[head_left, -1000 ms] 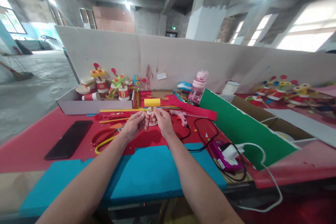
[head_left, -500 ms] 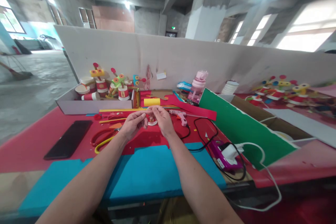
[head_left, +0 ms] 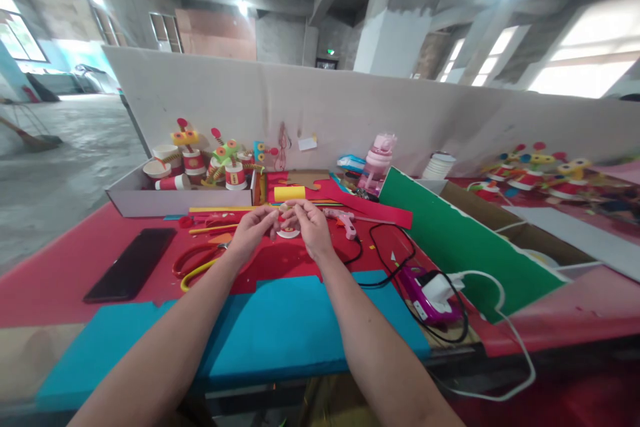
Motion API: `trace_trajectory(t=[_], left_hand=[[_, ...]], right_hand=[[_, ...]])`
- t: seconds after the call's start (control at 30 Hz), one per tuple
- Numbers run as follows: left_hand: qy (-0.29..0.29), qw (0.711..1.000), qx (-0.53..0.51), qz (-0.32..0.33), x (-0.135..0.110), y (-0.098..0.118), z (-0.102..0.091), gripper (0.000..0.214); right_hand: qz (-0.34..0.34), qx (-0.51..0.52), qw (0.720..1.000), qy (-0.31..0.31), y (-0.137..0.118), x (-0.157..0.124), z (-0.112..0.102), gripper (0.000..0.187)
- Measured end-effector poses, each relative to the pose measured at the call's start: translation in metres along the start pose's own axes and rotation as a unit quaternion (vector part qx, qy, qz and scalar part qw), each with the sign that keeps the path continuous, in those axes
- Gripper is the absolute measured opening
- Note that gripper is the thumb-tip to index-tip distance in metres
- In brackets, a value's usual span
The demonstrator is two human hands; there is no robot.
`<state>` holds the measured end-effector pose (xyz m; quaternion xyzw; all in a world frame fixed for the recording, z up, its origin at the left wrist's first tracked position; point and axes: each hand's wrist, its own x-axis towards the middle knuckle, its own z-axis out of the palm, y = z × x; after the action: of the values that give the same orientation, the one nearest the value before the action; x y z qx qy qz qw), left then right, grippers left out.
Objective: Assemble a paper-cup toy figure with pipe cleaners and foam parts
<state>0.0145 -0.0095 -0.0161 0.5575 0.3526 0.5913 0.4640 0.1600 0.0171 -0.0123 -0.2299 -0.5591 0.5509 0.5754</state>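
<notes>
My left hand [head_left: 253, 230] and my right hand [head_left: 311, 227] meet over the red table [head_left: 60, 273], fingertips pinched together on a small piece I cannot make out. Right below them stands a small white and red paper cup [head_left: 289, 233]. Red-handled scissors [head_left: 195, 259] lie just left of my left hand. A pink glue gun [head_left: 345, 220] lies just right of my right hand.
A black phone [head_left: 131, 263] lies at the left. Blue foam sheets [head_left: 280, 327] cover the near edge. A box with finished paper-cup figures [head_left: 200, 167] stands at the back left. A green sheet [head_left: 460, 240], a purple tool with cables [head_left: 430, 293] and a pink bottle [head_left: 377, 163] lie to the right.
Both hands have risen slightly and stayed pinched together; the small cup now shows below the fingers.
</notes>
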Motion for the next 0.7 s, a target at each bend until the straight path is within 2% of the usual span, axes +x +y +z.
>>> trace_trajectory(t=[0.07,0.13,0.23,0.3,0.33,0.47,0.53,0.63,0.7], left_hand=[[-0.018,0.997,0.069,-0.006,0.000,-0.005,0.002,0.029],[0.005,0.993,0.120,0.003,0.001,-0.009,0.002,0.034],[0.036,0.989,0.139,0.019,0.001,-0.012,-0.001,0.038],[0.027,0.991,0.128,0.021,0.001,-0.012,-0.002,0.034],[0.019,0.991,0.127,0.022,0.001,-0.012,-0.002,0.034],[-0.013,0.990,0.135,0.024,0.001,-0.013,0.001,0.030],[-0.011,0.991,0.130,0.017,0.000,-0.013,0.003,0.026],[0.033,0.991,0.131,0.008,-0.001,-0.007,0.004,0.031],[0.068,0.990,0.121,0.020,-0.002,-0.001,0.004,0.038]], right_hand=[[-0.011,-0.011,1.000,0.005,-0.002,-0.001,0.000,0.026],[-0.038,-0.030,0.998,0.028,-0.006,-0.001,-0.002,0.026],[-0.095,-0.054,0.987,0.117,-0.014,0.000,-0.007,0.025],[-0.109,-0.054,0.978,0.171,-0.016,0.001,-0.010,0.028],[-0.103,-0.051,0.977,0.180,-0.016,0.002,-0.010,0.031],[-0.096,-0.040,0.988,0.114,-0.011,0.003,-0.006,0.022],[-0.097,-0.035,0.991,0.080,-0.010,0.002,-0.002,0.024],[-0.043,-0.011,0.997,0.061,-0.011,0.000,0.001,0.026],[0.003,0.026,0.998,0.062,-0.012,0.000,0.001,0.037]])
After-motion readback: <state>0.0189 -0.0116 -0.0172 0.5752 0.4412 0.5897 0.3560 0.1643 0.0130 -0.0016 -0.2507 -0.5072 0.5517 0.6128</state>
